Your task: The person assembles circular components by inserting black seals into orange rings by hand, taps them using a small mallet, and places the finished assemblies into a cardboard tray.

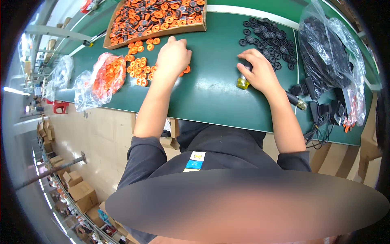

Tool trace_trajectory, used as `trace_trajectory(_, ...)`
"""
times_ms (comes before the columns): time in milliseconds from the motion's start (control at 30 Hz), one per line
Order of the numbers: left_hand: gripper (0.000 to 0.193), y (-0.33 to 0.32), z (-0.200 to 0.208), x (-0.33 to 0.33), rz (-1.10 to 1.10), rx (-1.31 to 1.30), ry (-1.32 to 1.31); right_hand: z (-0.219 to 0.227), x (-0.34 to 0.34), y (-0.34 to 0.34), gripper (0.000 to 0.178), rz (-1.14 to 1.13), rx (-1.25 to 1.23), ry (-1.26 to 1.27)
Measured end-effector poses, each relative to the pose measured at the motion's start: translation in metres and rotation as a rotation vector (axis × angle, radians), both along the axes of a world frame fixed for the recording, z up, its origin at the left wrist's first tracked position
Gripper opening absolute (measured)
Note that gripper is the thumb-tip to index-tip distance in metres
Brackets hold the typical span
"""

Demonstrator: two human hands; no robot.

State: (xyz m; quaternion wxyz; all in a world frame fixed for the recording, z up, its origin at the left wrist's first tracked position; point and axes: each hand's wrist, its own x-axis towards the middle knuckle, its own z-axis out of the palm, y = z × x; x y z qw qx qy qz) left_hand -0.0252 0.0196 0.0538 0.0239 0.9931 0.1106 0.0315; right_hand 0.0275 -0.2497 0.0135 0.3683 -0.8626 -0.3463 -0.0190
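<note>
My left hand (174,57) is over the green table beside the loose orange discs (140,67), its fingers curled down; what they hold, if anything, is hidden. My right hand (261,72) curls around a mallet-like tool with a yellow end (243,83) and a black part near the fingertips. A dark handle with a pale tip (300,102) shows past my right forearm and seems to belong to the same tool. Loose black discs (270,40) are spread just beyond my right hand.
A cardboard tray (162,31) heaped with orange-and-black discs stands at the far left. A plastic bag of orange pieces (107,75) lies left. A large clear bag of black parts (325,53) is at right, near black adapters and cables (323,112). The table edge (219,124) runs before me.
</note>
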Motion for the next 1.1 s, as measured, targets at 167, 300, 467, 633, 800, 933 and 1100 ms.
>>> trace_trajectory(167, 0.025, 0.009, -0.005, 0.001, -0.085, -0.058, -0.098, 0.003, 0.003, 0.002, 0.025, -0.079, 0.091, 0.065)
trace_trajectory(300, 0.028, -0.016, 0.019, 0.01, -0.191, -0.22, -0.198, -0.007, 0.016, -0.004, 0.021, -0.129, 0.107, -0.019)
trace_trajectory(467, 0.024, -0.048, -0.017, 0.024, -0.334, -1.062, -0.186, -0.005, 0.022, -0.002, 0.022, -0.021, 0.069, -0.009)
trace_trajectory(633, 0.027, -0.062, -0.049, 0.022, -0.284, -1.534, 0.032, 0.001, 0.023, -0.012, 0.026, -0.012, -0.023, -0.071)
trace_trajectory(800, 0.031, -0.065, -0.045, 0.018, -0.207, -1.904, 0.151, 0.002, 0.022, -0.012, 0.029, -0.147, -0.071, -0.014)
trace_trajectory(933, 0.035, -0.064, -0.045, 0.017, -0.193, -1.927, 0.189, 0.006, 0.021, -0.009, 0.03, -0.186, -0.047, -0.013)
trace_trajectory(1100, 0.036, -0.063, -0.043, 0.017, -0.205, -1.873, 0.204, 0.003, 0.019, -0.013, 0.03, -0.218, -0.096, 0.005)
